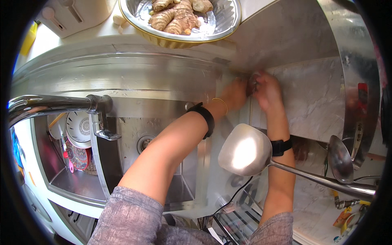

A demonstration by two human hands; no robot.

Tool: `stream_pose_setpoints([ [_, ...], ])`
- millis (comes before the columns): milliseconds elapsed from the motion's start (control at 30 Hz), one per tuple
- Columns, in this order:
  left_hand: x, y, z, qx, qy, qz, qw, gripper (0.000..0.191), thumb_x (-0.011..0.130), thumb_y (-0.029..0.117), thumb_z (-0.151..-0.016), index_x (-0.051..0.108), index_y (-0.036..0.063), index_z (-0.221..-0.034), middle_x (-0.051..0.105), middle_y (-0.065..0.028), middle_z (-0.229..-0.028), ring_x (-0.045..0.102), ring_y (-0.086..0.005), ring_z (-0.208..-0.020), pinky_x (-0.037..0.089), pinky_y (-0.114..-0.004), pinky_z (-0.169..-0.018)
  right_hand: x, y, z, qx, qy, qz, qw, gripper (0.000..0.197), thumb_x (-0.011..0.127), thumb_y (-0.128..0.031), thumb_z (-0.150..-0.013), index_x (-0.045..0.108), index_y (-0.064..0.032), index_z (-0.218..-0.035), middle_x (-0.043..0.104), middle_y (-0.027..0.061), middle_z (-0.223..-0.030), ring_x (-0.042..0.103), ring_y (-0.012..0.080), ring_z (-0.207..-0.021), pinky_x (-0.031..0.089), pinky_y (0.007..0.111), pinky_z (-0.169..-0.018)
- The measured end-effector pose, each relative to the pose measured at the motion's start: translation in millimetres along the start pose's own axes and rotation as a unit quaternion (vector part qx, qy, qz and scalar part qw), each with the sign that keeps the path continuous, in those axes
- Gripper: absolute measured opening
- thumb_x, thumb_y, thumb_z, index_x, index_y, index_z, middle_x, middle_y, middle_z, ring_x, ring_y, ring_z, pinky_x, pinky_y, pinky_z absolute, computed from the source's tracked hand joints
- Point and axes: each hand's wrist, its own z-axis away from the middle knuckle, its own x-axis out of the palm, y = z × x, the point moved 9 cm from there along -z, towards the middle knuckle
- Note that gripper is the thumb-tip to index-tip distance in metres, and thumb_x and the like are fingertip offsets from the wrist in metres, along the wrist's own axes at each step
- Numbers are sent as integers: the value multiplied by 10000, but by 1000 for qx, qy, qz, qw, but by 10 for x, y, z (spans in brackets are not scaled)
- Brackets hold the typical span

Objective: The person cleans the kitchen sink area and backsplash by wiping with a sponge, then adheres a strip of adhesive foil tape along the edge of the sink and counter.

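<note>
Both my hands reach to the back corner, where the steel counter meets a steel panel. My left hand is blurred, with its fingers mostly hidden, close against a small dark object. My right hand has its fingers curled around that object from the other side. What the object is cannot be made out. A steel wok spatula passes in front of my right forearm. To its right is a steel ladle.
A metal bowl of ginger stands above the back ledge. Left lies a double sink with a chrome faucet, a drain and stacked dishes. A wire rack sits low in front, beside a black cable.
</note>
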Motion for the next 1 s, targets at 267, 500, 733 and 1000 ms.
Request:
stream_pose_setpoints([
  [267, -147, 91, 6, 70, -31, -29, 997, 195, 505, 72, -748, 578, 8, -917, 610, -187, -915, 566, -367, -877, 450, -427, -748, 44, -75, 198, -43, 16, 121, 992, 629, 555, -88, -691, 363, -12, -1286, 547, 57, -846, 498, 162, -671, 419, 330, -563],
  [500, 274, -419, -74, -25, -125, 55, 990, 160, 516, 76, -752, 585, -37, -843, 623, -174, -742, 610, -242, -673, 489, -360, -646, 187, -194, 332, -228, 10, 576, 785, 501, 540, -85, -760, 380, -21, -1231, 605, 220, -775, 609, 344, -697, 478, 410, -616],
  [733, -187, -276, 62, -103, 57, 183, 976, 226, 491, 100, -811, 613, -23, -956, 639, -205, -809, 632, -253, -716, 493, -351, -660, 88, -60, 279, -321, 37, 591, 739, 164, 487, -24, -780, 542, -11, -934, 599, 195, -684, 607, 375, -650, 479, 426, -596],
  [1000, -247, -249, 4, -29, 136, 210, 968, 328, 472, 26, -813, 583, 42, -1121, 599, -209, -1048, 583, -307, -962, 448, -344, -814, -20, 136, 300, -169, 39, 463, 869, 156, 441, -7, -810, 571, 44, -880, 614, 155, -704, 645, 228, -560, 490, 329, -498],
])
